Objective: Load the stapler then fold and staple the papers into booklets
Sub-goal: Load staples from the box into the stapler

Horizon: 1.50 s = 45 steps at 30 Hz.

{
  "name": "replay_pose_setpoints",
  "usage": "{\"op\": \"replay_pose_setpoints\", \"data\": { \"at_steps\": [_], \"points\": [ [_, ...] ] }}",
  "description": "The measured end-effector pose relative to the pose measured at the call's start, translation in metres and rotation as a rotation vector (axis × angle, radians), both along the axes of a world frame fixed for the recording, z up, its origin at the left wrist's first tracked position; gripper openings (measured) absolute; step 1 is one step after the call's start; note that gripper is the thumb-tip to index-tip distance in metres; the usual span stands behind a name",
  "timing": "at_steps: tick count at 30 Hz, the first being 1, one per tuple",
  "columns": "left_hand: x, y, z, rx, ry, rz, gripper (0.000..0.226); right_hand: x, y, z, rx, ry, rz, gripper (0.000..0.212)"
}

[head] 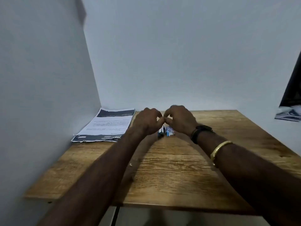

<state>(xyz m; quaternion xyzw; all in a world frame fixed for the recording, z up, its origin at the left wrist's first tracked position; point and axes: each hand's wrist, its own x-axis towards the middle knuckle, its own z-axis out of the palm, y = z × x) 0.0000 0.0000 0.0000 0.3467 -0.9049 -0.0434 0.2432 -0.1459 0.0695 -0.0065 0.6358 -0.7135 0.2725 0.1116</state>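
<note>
Left hand (147, 123), right hand (180, 121) curl above a slim, perhaps plastic stapler (161, 132).

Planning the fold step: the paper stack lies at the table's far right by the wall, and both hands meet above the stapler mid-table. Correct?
Not quite. The head view shows the paper stack at the far left of the table, against the wall, not the right. The left hand and right hand do meet above the stapler mid-table.
</note>
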Motion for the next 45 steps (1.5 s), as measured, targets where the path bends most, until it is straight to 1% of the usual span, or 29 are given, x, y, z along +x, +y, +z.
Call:
{"op": "replay_pose_setpoints", "data": {
  "at_steps": [2, 4, 5, 9, 12, 15, 19, 21, 24, 27, 30, 32, 34, 38, 40, 45],
  "points": [
    [0.003, -0.001, -0.008, 0.081, -0.057, -0.007, 0.043, 0.003, 0.001, -0.008, 0.053, -0.042, 0.0, 0.014],
    [0.006, 0.0, -0.019, 0.157, -0.061, 0.008, 0.048, 0.007, 0.003, -0.021, 0.089, -0.097, -0.015, 0.013],
    [0.006, -0.001, -0.024, 0.166, -0.064, 0.011, 0.046, 0.008, 0.001, -0.025, 0.098, -0.121, -0.019, 0.013],
    [0.002, -0.007, -0.04, 0.162, -0.056, 0.009, 0.028, 0.008, -0.005, -0.032, 0.086, -0.174, -0.045, 0.014],
    [-0.002, -0.013, -0.043, 0.143, -0.036, -0.006, 0.022, 0.006, -0.009, -0.035, 0.077, -0.174, -0.04, 0.014],
    [-0.006, -0.017, -0.045, 0.118, -0.028, -0.009, 0.021, 0.005, -0.011, -0.037, 0.075, -0.189, -0.032, 0.018],
    [-0.005, -0.021, -0.051, 0.13, 0.164, 0.036, 0.029, 0.004, -0.013, -0.038, 0.051, -0.182, -0.011, 0.027],
    [-0.005, -0.025, -0.052, 0.16, 0.242, 0.059, 0.028, 0.003, -0.012, -0.038, 0.055, -0.157, -0.017, 0.028],
    [-0.005, -0.03, -0.053, 0.227, 0.35, 0.079, 0.025, -0.001, -0.013, -0.039, 0.089, -0.12, -0.044, 0.04],
    [-0.007, -0.034, -0.053, 0.232, 0.451, 0.077, 0.017, -0.007, -0.018, -0.043, 0.088, -0.117, -0.093, 0.043],
    [-0.012, -0.039, -0.05, 0.29, 0.489, 0.033, 0.019, -0.009, -0.022, -0.043, -0.005, -0.151, -0.084, 0.049],
    [-0.015, -0.04, -0.05, 0.276, 0.484, 0.002, 0.018, -0.009, -0.026, -0.042, -0.107, -0.214, -0.01, 0.054],
    [-0.017, -0.04, -0.052, 0.258, 0.496, -0.041, 0.019, -0.008, -0.03, -0.041, -0.173, -0.29, 0.072, 0.049],
    [-0.017, -0.043, -0.051, 0.287, 0.602, -0.083, 0.019, -0.008, -0.038, -0.038, -0.238, -0.417, 0.16, 0.021],
    [-0.015, -0.045, -0.05, 0.298, 0.654, -0.104, 0.021, -0.009, -0.041, -0.036, -0.245, -0.448, 0.171, 0.016],
    [-0.014, -0.049, -0.049, 0.378, 0.701, -0.124, 0.021, -0.008, -0.047, -0.035, -0.177, -0.524, 0.158, 0.006]
  ]
}}
